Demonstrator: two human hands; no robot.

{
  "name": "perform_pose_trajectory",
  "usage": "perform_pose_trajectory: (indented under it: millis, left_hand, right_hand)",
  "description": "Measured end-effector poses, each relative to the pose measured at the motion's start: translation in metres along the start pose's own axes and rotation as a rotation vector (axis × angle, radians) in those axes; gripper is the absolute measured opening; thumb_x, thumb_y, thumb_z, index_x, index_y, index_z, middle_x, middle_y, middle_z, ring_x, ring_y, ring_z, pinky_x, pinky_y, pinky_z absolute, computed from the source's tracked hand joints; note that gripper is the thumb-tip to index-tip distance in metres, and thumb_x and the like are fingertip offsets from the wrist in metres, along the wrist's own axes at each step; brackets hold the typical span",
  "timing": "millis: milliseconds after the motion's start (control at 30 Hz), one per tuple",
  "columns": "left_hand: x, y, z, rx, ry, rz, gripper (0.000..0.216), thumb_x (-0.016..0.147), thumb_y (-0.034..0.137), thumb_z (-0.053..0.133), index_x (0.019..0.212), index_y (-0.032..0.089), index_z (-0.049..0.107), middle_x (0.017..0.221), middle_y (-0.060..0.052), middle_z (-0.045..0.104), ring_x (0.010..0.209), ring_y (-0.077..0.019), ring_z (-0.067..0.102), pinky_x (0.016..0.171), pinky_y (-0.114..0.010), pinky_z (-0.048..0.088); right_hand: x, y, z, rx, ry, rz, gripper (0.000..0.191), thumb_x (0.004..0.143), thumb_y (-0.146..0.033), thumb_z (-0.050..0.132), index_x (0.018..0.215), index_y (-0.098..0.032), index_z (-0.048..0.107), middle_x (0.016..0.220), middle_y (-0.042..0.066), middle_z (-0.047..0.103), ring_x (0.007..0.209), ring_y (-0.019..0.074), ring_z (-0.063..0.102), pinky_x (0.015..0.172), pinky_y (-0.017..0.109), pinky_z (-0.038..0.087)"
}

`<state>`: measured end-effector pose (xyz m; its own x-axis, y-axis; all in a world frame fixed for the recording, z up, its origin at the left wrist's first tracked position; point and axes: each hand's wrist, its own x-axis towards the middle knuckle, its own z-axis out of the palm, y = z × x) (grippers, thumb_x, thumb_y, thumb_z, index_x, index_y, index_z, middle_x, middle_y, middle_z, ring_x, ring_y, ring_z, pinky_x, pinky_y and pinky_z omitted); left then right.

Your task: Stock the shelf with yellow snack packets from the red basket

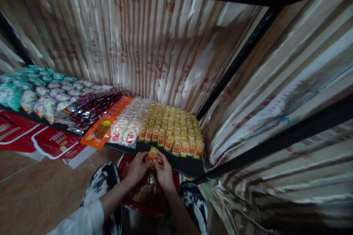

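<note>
Between my two hands is a small yellow snack packet with a red label. My left hand pinches its left side, and my right hand has fingers closed on its right side. Just beyond, tight rows of matching yellow packets stand at the right end of a black shelf. Below my hands, a red bag between my knees holds more wrapped yellow packets, partly hidden by my forearms.
Leftward along the shelf lie round white packs, an orange packet, dark shiny packets, and white and teal packets. Red bags lie on the floor at left. Black posts and striped sheeting surround the shelf.
</note>
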<state>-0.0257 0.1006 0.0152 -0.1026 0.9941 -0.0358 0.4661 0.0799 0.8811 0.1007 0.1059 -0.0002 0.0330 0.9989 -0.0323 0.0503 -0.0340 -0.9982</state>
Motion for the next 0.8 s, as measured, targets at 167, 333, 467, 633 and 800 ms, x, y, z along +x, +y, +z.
perform_pose_trajectory:
  millis: [167, 333, 467, 633, 800]
  left_hand:
    - [0.027, 0.004, 0.002, 0.007, 0.123, -0.048, 0.025, 0.075, 0.026, 0.056, 0.097, 0.015, 0.061, 0.079, -0.002, 0.058, 0.073, -0.0154, 0.055, 0.069, -0.024, 0.042]
    - [0.044, 0.004, 0.006, 0.09, 0.183, -0.052, 0.024, 0.075, 0.025, 0.057, 0.095, 0.013, 0.062, 0.081, -0.005, 0.059, 0.08, -0.019, 0.057, 0.072, -0.027, 0.043]
    - [0.051, 0.005, 0.017, 0.112, 0.184, -0.038, 0.025, 0.077, 0.026, 0.055, 0.097, 0.014, 0.061, 0.091, -0.008, 0.058, 0.082, -0.0198, 0.058, 0.075, -0.029, 0.045]
    - [0.058, 0.006, 0.029, 0.128, 0.172, 0.022, 0.029, 0.081, 0.026, 0.049, 0.105, 0.012, 0.057, 0.102, -0.011, 0.056, 0.095, -0.0224, 0.056, 0.083, -0.031, 0.043]
    - [0.063, 0.007, 0.033, 0.108, 0.186, 0.05, 0.03, 0.081, 0.027, 0.049, 0.109, 0.016, 0.05, 0.101, -0.009, 0.057, 0.093, -0.0205, 0.057, 0.081, -0.03, 0.043]
  right_hand:
    - [0.035, -0.007, -0.003, -0.218, -0.04, -0.083, 0.046, 0.08, -0.036, 0.044, 0.121, -0.018, 0.052, 0.102, 0.007, 0.066, 0.087, 0.0168, 0.063, 0.082, 0.031, 0.049]
    - [0.057, -0.008, -0.005, -0.371, -0.108, -0.03, 0.052, 0.078, -0.024, 0.04, 0.13, -0.02, 0.045, 0.076, 0.0, 0.067, 0.067, 0.0153, 0.063, 0.073, 0.029, 0.049]
    - [0.059, -0.002, -0.009, -0.356, -0.092, -0.049, 0.056, 0.077, -0.028, 0.043, 0.133, -0.019, 0.042, 0.078, 0.001, 0.066, 0.07, 0.0159, 0.062, 0.072, 0.029, 0.048]
    - [0.059, 0.016, -0.015, -0.283, -0.036, -0.077, 0.051, 0.078, -0.035, 0.043, 0.124, -0.016, 0.05, 0.101, 0.008, 0.064, 0.083, 0.0163, 0.062, 0.076, 0.029, 0.049]
    - [0.063, 0.03, -0.017, -0.23, -0.023, -0.113, 0.05, 0.078, -0.033, 0.045, 0.125, -0.017, 0.05, 0.104, 0.009, 0.063, 0.082, 0.0149, 0.061, 0.077, 0.028, 0.049]
